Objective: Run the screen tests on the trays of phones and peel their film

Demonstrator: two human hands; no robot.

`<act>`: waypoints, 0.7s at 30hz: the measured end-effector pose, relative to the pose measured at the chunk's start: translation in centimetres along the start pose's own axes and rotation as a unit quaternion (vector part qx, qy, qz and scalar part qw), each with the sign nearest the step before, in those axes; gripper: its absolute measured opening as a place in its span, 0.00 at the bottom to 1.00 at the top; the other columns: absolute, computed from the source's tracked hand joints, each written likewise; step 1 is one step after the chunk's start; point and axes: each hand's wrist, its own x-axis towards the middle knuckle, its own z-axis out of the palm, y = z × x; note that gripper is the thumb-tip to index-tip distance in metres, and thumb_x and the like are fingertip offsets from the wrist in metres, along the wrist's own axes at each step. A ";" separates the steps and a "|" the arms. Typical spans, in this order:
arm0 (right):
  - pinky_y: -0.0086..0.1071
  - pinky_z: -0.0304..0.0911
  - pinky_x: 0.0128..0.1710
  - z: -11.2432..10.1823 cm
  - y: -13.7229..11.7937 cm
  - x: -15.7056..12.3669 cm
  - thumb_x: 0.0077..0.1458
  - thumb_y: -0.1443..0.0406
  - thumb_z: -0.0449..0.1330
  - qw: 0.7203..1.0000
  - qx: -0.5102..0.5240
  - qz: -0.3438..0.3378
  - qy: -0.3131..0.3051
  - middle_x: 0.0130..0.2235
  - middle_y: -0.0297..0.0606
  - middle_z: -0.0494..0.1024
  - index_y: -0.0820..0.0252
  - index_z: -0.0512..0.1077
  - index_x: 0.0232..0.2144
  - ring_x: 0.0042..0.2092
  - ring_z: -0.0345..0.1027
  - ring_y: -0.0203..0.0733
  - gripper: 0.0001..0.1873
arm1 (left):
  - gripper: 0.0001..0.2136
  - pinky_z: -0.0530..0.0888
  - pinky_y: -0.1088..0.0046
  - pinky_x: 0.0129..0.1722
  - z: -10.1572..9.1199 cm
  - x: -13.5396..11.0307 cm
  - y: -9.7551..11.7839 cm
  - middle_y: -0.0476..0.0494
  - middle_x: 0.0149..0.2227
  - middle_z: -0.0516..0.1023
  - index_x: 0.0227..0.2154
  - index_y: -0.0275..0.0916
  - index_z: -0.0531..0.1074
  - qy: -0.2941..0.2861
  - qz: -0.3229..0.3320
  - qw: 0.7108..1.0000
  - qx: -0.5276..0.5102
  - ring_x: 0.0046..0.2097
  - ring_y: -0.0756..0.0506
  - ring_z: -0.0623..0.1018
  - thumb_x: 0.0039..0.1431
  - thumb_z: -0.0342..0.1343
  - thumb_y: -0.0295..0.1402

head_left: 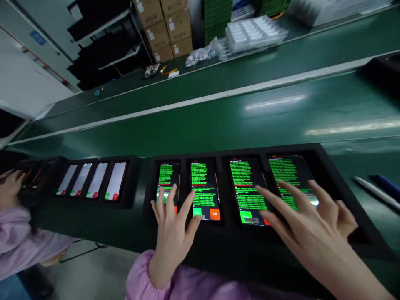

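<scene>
At far left, a co-worker's hand [10, 189] meets a dark tray [56, 164]. The next tray [131, 171] holds four pale-screened phones [116, 177]. The near tray [185, 171] holds four phones [203, 183] listing green lines; these checks look run, their visible buttons [215, 214] perhaps unanswered. The left hand [170, 235] spreads over the first two, the right hand [315, 225], fingers apart, over the others; neither grips anything.

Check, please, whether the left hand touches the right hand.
Apart. The head view shows a lit phone in the gap between left hand and right hand.
</scene>
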 end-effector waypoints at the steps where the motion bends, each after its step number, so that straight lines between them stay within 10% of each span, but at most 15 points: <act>1: 0.66 0.51 0.63 -0.6 -0.6 0.1 0.74 0.51 0.50 0.999 0.000 -0.035 -0.006 0.65 0.49 0.72 0.45 0.75 0.61 0.73 0.50 0.72 0.22 | 0.28 0.58 0.25 0.70 -0.3 -0.5 -0.5 0.37 0.74 0.57 0.74 0.57 0.57 0.014 0.037 0.999 -0.023 0.76 0.26 0.53 0.74 0.52 0.37; 7: 0.55 0.48 0.66 -2.7 -3.3 -2.1 0.74 0.46 0.50 0.998 0.029 -0.047 -0.027 0.64 0.38 0.76 0.45 0.80 0.50 0.66 0.62 0.57 0.22 | 0.25 0.30 0.37 0.75 -0.8 -3.8 -3.1 0.41 0.74 0.61 0.71 0.54 0.64 0.007 0.137 0.990 -0.015 0.78 0.30 0.52 0.75 0.49 0.45; 15: 0.52 0.56 0.56 -5.9 1.9 -5.0 0.74 0.63 0.53 0.997 -0.070 0.008 0.007 0.64 0.45 0.74 0.52 0.77 0.56 0.62 0.67 0.60 0.16 | 0.21 0.44 0.35 0.75 -1.2 -6.0 -10.2 0.40 0.72 0.65 0.67 0.54 0.70 0.059 -0.021 0.997 -0.046 0.76 0.30 0.58 0.74 0.50 0.37; 21: 0.54 0.52 0.58 -5.7 -0.8 -4.3 0.75 0.60 0.51 0.998 -0.055 0.034 0.012 0.64 0.44 0.73 0.48 0.77 0.57 0.62 0.66 0.60 0.18 | 0.23 0.56 0.41 0.73 -1.5 -4.6 -6.1 0.35 0.67 0.69 0.69 0.47 0.67 0.118 -0.069 0.988 -0.076 0.71 0.32 0.66 0.75 0.48 0.39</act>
